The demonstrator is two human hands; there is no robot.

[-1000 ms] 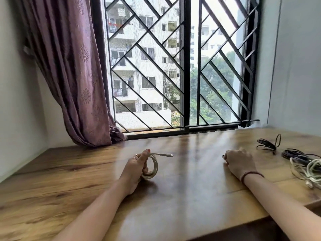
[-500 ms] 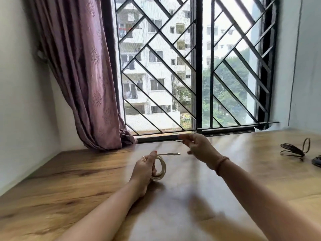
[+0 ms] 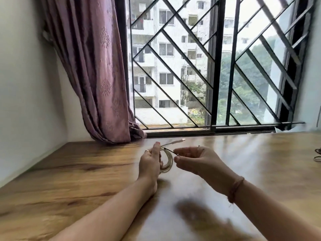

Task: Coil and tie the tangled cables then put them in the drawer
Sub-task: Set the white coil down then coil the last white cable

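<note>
Left hand (image 3: 150, 161) grips the upright white coil (image 3: 167, 162), plug end (image 3: 178, 141) pointing right (windowward); right hand (image 3: 194, 160) pinches a dark tie (image 3: 171, 151).

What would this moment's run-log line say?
left hand: grips coiled white cable on wooden table | right hand: pinches dark tie at coil | stage: tying | drawer: not in view

Glossy wooden table (image 3: 86, 180); mauve cloth curtain (image 3: 97, 70).

Bare wooden tabletop (image 3: 86, 171) surrounds both hands; only the curtain (image 3: 97, 84) and far-right cables (image 3: 318, 155) intrude.
</note>
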